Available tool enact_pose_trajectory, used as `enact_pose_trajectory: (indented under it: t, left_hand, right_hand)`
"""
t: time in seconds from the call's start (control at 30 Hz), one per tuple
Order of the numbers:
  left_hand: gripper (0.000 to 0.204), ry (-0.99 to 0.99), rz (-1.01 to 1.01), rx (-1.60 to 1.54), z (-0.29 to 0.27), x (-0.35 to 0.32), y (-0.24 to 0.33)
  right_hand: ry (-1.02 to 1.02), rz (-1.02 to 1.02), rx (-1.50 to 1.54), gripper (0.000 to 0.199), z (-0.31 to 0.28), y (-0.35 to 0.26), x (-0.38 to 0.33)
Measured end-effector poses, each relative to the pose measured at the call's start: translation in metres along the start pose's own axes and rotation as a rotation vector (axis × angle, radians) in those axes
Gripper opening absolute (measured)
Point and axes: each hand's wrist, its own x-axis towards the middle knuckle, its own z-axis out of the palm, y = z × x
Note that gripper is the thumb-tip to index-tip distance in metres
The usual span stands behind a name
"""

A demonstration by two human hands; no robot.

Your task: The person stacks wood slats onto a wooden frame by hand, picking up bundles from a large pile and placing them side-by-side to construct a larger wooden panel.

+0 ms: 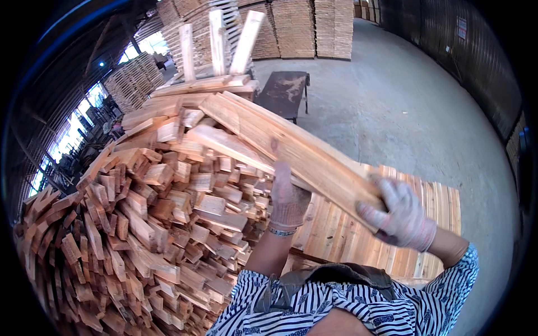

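A long pale wooden board [305, 154] slants across in front of me, from the pile at far left to my right side. A second layer seems to show along its upper edge, but I cannot tell whether it is a separate board. My gloved right hand [400, 215] is closed round its near end. Lower down its left edge, my gloved left hand [288, 196] grips it with the thumb on the face; the other fingers are hidden beneath. Another board [230, 145] lies just under its far part, on the heap of loose boards [151, 224].
Side-by-side boards form a flat layer [336, 238] below my right hand. Beyond the heap stands a dark low table [282, 92]. Several boards stick upright [217, 42] at its far end. Tall lumber stacks [297, 28] stand behind; concrete floor [392, 106] stretches right to a corrugated wall [465, 50].
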Motion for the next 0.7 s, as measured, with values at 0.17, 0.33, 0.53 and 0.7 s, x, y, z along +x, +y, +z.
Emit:
enact_pose_trajectory:
  t: [0.17, 0.33, 0.53, 0.7]
  left_hand:
    - [0.058, 0.239, -0.222, 0.033, -0.002, -0.021, -0.044]
    - [0.063, 0.084, -0.329, 0.018, 0.027, -0.031, -0.060]
    - [0.071, -0.136, -0.305, 0.107, 0.056, -0.015, -0.067]
    - [0.059, -0.283, -0.327, 0.498, 0.044, -0.005, -0.072]
  right_hand:
    - [-0.065, 0.028, 0.788, 0.083, 0.051, 0.008, -0.063]
    - [0.199, 0.688, 1.341, 0.108, 0.074, 0.046, -0.003]
    - [0.381, 0.303, 1.682, 0.112, 0.100, 0.089, 0.045]
    - [0.564, 0.391, 1.467, 0.113, 0.126, 0.088, 0.013]
